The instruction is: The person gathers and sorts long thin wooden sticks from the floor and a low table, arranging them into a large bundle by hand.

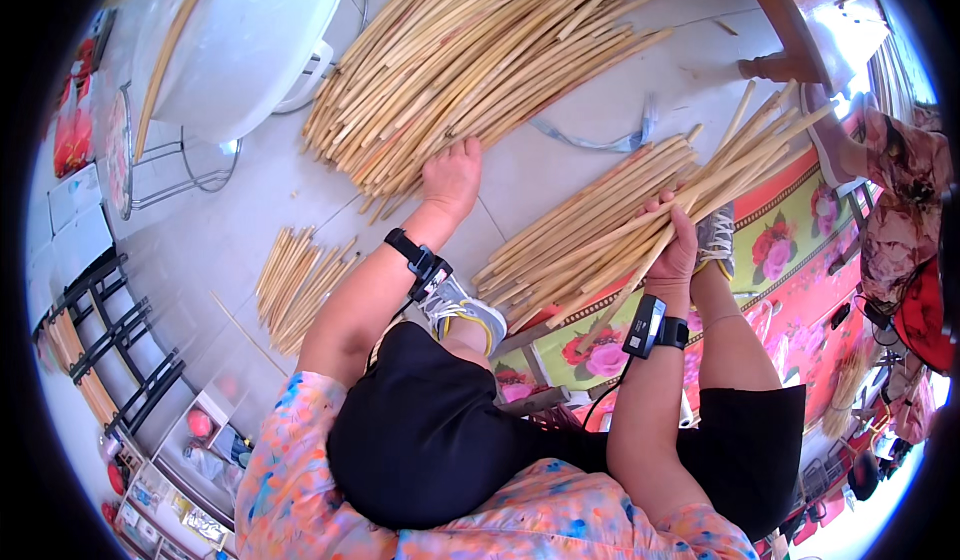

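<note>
Hundreds of pale split cane sticks make up the big pile (480, 50) fanned over the tiled floor (250, 220) ahead of me, the largest thing in sight. Next in size is the white round table (240, 40) at upper left, on its wire frame. Right of my knees lies a flowered mat (790, 250), red and green, with a second, smaller heap of sticks (575, 230) resting partly on it and partly on the floor. A little bunch of short sticks (295, 285) sits apart on the floor to my left.

My right hand (672, 250) is clamped around a bundle of sticks (740, 155), which rises up and to the right from my fist. My left hand (452, 178) reaches to the near edge of the big pile, fingers down on the stick ends; I cannot tell whether it grips any. My two hands are well apart, each wrist wearing a black band.
</note>
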### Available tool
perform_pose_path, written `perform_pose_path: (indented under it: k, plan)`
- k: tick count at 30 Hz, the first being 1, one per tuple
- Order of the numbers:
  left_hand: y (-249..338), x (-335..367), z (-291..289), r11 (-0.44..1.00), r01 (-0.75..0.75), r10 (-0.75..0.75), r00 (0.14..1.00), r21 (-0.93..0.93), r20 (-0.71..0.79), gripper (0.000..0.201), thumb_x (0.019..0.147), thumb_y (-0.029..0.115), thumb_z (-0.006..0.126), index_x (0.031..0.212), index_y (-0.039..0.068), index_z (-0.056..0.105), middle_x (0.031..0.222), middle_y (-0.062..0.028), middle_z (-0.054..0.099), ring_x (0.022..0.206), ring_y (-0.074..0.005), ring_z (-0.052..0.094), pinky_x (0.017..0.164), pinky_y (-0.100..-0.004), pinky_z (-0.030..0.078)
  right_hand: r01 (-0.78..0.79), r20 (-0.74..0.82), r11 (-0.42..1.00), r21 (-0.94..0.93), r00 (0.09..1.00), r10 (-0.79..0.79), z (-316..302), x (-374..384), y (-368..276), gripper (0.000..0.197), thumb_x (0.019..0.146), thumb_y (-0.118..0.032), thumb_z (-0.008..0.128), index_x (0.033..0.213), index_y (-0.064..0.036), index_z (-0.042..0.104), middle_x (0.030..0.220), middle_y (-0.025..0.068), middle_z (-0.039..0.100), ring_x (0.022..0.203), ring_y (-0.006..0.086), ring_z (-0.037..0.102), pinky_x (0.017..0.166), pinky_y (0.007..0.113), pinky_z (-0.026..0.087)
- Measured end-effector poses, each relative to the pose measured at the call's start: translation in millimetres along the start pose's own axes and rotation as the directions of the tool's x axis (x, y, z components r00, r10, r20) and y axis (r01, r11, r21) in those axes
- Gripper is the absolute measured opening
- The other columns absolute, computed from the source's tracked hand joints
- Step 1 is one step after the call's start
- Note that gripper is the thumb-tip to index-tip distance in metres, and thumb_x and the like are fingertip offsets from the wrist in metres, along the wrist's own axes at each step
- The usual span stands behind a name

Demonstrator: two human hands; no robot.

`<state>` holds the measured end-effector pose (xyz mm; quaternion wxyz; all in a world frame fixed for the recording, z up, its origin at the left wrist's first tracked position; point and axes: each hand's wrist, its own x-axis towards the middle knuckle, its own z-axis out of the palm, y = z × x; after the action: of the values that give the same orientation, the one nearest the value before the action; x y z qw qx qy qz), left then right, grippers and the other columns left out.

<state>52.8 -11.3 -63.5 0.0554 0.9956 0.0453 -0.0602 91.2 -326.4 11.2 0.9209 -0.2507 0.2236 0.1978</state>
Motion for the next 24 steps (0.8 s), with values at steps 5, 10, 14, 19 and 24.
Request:
perform_pose_path:
  k: [5,10,14,19,24]
  plan:
    - [3,-1,-7,1.000,0.023,-0.023,1.000,0.015,0.002,0.009,0.079,0.009,0.052,0.087,0.008,0.054,0.083,-0.0089,0.060,0.078,-0.0265,0.063,0.061,-0.0381,0.051,0.023,0.016,1.000,-0.020,1.000,-0.023,-1,0,0,0.041,0.085,-0.006,0.054,0.123,-0.0124,0.042,0.100,0.0043,0.050,0.090,0.0193,0.053,0.087,0.037,0.047]
    - [1,-4,-24,0.996,0.047,-0.048,0.999,-0.082,-0.007,0.007,0.078,0.011,0.056,0.083,0.006,0.056,0.087,-0.0100,0.059,0.081,-0.0272,0.061,0.063,-0.0401,0.050,0.036,0.032,0.999,-0.029,0.999,-0.035,-2,0,1,0.041,0.084,-0.006,0.054,0.123,-0.0123,0.042,0.100,0.0044,0.050,0.090,0.0194,0.053,0.087,0.037,0.048]
    - [-15,-8,-34,0.926,0.032,0.007,0.995,-0.375,0.101,0.016,0.084,0.016,0.056,0.093,0.004,0.062,0.086,-0.0081,0.060,0.078,-0.0219,0.060,0.066,-0.0373,0.048,0.060,-0.002,0.998,-0.015,0.998,-0.060,-1,2,2,0.042,0.081,-0.005,0.058,0.120,-0.0088,0.041,0.098,0.0063,0.051,0.089,0.0229,0.053,0.081,0.038,0.049]
    - [-19,-10,-46,0.285,0.562,0.179,0.764,-0.776,0.619,0.024,0.093,0.020,0.051,0.107,0.004,0.062,0.085,0.0007,0.057,0.078,-0.0092,0.053,0.069,-0.0268,0.044,0.055,-0.020,0.998,-0.005,0.998,-0.055,-1,1,1,0.042,0.081,-0.005,0.059,0.119,-0.0097,0.041,0.097,0.0058,0.051,0.089,0.0226,0.053,0.081,0.037,0.049]
    - [-16,-16,-57,-0.010,0.726,0.371,0.641,-0.688,0.672,0.026,0.094,0.019,0.049,0.113,0.004,0.059,0.088,0.0017,0.056,0.081,-0.0072,0.051,0.073,-0.0230,0.042,0.041,0.027,0.999,-0.014,0.999,-0.041,0,1,1,0.041,0.085,-0.006,0.054,0.123,-0.0125,0.043,0.099,0.0042,0.050,0.089,0.0191,0.052,0.088,0.036,0.048]
